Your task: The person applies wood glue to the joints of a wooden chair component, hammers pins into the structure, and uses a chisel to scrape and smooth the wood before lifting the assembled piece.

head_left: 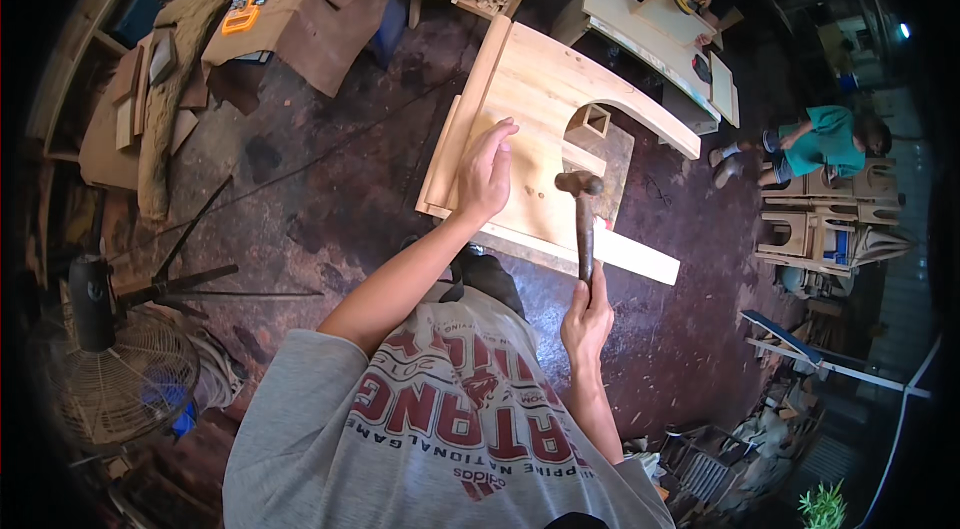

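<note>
Hammer in right hand, left hand at panel

Right hand point(587, 319) closed round handle of hammer point(585, 229), head up, overlapping panel point(535, 64) in view—gap can't be told. Left hand point(487, 169) open, nothing gripped, fingers nearly straight, over panel's left part; contact unclear. Panel is wooden, directly ahead of the person, arched cutout facing right. Fan point(130, 374) on left side; co-worker in green shirt point(835, 142) well apart, right.

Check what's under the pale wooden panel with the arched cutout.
Inside the curve of the pale wooden panel, a hollow, square-ended wooden piece and part of a brown board appear below it. The panel's solid part covers the rest; what lies there cannot be seen.
</note>
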A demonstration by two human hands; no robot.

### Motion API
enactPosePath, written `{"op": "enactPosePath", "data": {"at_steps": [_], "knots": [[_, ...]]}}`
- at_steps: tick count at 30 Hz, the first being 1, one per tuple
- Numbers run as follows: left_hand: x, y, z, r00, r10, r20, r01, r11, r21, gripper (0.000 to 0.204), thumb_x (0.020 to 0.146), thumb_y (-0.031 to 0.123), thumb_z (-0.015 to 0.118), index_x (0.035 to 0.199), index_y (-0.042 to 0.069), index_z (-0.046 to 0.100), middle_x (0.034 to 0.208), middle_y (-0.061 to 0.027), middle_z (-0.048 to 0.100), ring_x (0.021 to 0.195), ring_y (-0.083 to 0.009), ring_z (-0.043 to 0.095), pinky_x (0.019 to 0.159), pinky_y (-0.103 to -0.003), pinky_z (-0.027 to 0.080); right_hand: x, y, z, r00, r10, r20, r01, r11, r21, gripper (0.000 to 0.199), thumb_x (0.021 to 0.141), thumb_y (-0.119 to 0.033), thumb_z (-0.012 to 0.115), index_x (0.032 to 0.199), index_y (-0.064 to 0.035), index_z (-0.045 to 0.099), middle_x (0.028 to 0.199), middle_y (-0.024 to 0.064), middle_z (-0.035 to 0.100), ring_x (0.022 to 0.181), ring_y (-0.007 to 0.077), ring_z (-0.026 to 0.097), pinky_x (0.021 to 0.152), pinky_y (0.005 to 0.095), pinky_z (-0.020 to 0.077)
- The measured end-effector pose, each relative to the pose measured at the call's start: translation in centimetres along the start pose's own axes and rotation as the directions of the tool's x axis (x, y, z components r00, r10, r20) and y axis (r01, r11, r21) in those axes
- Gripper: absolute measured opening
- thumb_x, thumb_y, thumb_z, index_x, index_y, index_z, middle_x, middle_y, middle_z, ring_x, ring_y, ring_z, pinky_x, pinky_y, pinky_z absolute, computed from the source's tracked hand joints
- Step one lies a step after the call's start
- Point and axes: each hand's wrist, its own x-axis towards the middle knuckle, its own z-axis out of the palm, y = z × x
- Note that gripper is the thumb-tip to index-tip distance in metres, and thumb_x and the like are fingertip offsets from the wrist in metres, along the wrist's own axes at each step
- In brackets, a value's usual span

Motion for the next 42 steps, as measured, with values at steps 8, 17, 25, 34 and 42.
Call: {"op": "enactPosePath", "data": {"at_steps": [8,17,25,34,42], "knots": [[0.1,-0.3,0.2,0.999,0.026,-0.026,-0.026,1.0,-0.012,0.037,0.109,0.023,0.043,0.125,-0.002,0.066,0.133,-0.0219,0.068,0.127,-0.0377,0.063,0.11,-0.043,0.046,0.1,0.4,0.4,0.997,0.027,0.071,-0.022,0.997,-0.073,0.045,0.105,-0.023,0.055,0.146,-0.0048,0.057,0.08,0.0255,0.069,0.073,0.0431,0.07,0.07,0.0512,0.052],[-0.1,-0.4,0.3,0.999,0.002,-0.043,-0.003,1.0,-0.028,0.036,0.108,0.021,0.043,0.124,-0.002,0.066,0.133,-0.0229,0.068,0.126,-0.0393,0.063,0.109,-0.044,0.047,-0.6,-1.1,-0.8,0.983,-0.116,-0.144,0.139,0.977,0.162,0.044,0.105,-0.012,0.055,0.148,-0.0017,0.054,0.09,0.0211,0.068,0.072,0.0282,0.067,0.07,0.0403,0.0541],[0.0,-0.3,0.2,0.999,0.011,-0.049,-0.013,0.999,-0.039,0.036,0.108,0.021,0.043,0.124,-0.002,0.066,0.133,-0.0225,0.067,0.127,-0.0389,0.063,0.11,-0.044,0.047,0.5,-0.8,0.0,0.987,-0.1,0.129,0.113,0.989,-0.096,0.043,0.102,-0.012,0.057,0.145,-0.0061,0.056,0.108,0.031,0.071,0.093,0.0485,0.071,0.078,0.0543,0.0548],[-0.1,-0.7,0.5,0.999,0.007,-0.05,-0.009,0.999,-0.038,0.037,0.109,0.023,0.043,0.124,-0.002,0.066,0.133,-0.0229,0.067,0.126,-0.0394,0.062,0.11,-0.044,0.046,-0.1,-0.1,0.1,0.957,-0.262,-0.126,0.269,0.962,0.044,0.043,0.102,-0.01,0.055,0.143,0.0028,0.056,0.1,0.0282,0.071,0.084,0.0461,0.072,0.074,0.0494,0.0563],[-0.1,-0.3,0.2,0.999,0.014,-0.033,-0.014,1.0,-0.025,0.036,0.108,0.02,0.043,0.123,-0.003,0.066,0.133,-0.0232,0.067,0.126,-0.0394,0.062,0.11,-0.044,0.046,0.9,0.4,-0.2,0.993,-0.116,0.008,0.116,0.993,0.012,0.042,0.103,-0.014,0.055,0.145,-0.0088,0.057,0.103,0.0293,0.071,0.093,0.0493,0.069,0.079,0.053,0.0546]]}}
